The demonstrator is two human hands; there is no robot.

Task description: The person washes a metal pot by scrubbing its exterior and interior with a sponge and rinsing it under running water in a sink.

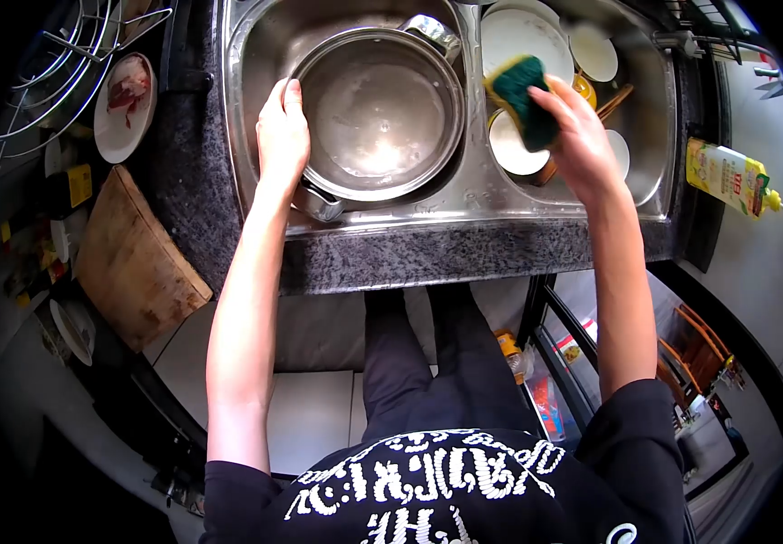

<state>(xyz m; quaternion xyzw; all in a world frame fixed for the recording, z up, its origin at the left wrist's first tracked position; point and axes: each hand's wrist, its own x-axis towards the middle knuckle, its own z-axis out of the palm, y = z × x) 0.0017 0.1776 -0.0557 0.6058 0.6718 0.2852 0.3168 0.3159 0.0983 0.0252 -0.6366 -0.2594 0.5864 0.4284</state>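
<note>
A large steel pot (381, 113) with two side handles sits in the left basin of the steel sink (471, 195). Its inside looks wet. My left hand (283, 131) grips the pot's left rim, thumb on top and the other fingers hidden behind the wall. Over the right basin, my right hand (580, 136) holds a green and yellow sponge (529, 100), dark green side showing. Beneath and around that hand lie white plates (518, 43), a white bowl (511, 150) and wooden chopsticks (616, 102).
Left of the sink are a wire rack (65, 82), a plate with raw meat (127, 104) and a wooden cutting board (138, 258). A yellow pump bottle (731, 179) stands to the right. The dark stone counter edge (428, 257) runs in front of me.
</note>
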